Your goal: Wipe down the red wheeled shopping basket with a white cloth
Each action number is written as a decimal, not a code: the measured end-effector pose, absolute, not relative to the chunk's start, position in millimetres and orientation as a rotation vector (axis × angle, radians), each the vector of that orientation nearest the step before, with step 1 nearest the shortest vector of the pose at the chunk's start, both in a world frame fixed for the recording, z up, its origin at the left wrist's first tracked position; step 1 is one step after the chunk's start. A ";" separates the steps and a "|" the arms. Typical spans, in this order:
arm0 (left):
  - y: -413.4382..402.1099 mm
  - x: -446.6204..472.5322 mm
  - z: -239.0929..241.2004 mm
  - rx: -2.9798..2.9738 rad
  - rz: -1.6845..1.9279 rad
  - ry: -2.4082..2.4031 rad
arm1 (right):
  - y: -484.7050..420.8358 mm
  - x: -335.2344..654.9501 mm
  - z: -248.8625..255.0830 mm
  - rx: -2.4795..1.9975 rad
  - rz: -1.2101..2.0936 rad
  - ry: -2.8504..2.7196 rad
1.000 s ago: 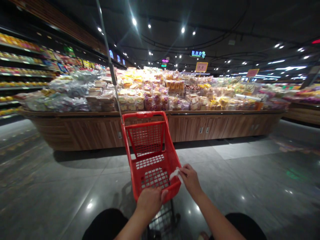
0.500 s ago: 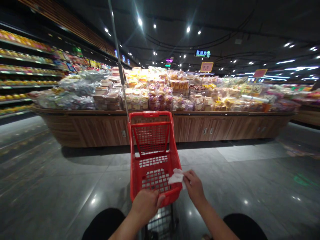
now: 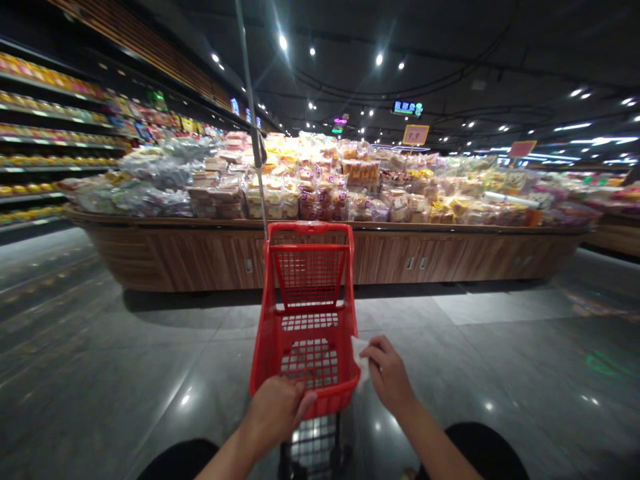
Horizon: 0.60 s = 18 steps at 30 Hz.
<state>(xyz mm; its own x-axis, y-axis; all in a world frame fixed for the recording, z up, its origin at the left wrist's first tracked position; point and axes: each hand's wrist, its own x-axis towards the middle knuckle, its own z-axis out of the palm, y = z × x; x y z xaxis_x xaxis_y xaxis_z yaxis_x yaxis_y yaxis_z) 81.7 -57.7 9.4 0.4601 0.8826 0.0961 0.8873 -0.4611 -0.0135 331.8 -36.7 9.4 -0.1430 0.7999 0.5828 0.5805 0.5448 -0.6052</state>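
A red plastic shopping cart [image 3: 261, 337] stands in front of me with its gridded basket facing up; no goods show in it. My left hand [image 3: 281, 405] is closed over the near rim of the cart, toward its left corner, with the fingertips partly hidden. Beside the right rim, my right hand [image 3: 389, 375] pinches a crumpled white tissue [image 3: 361, 363], which hangs against the cart's outer right side.
A long wooden display counter [image 3: 400, 257] piled with bagged bread and snacks [image 3: 320, 183] runs across, beyond the cart. Stocked shelves [image 3: 50, 137] line the left. A thin pole [image 3: 250, 87] rises at the cart's far left corner. Grey tiled floor [image 3: 165, 360] lies around.
The cart has swung slightly, its far end to the right and its near end to the left with my left hand. The tissue has gone from above the basket to the right rim's outer side.
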 end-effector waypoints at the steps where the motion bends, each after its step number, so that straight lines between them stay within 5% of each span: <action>1: -57.5 80.5 9.3 -2.631 -0.124 -1.593 | -40.8 320.2 6.1 -1.111 0.347 -1.836; 11: -59.5 116.0 25.6 -2.534 -0.532 -1.748 | -49.6 303.1 -25.8 -1.247 0.573 -1.577; 18: -58.2 156.8 3.5 -2.564 -0.256 -1.871 | -40.7 303.8 -21.9 -1.293 0.377 -1.641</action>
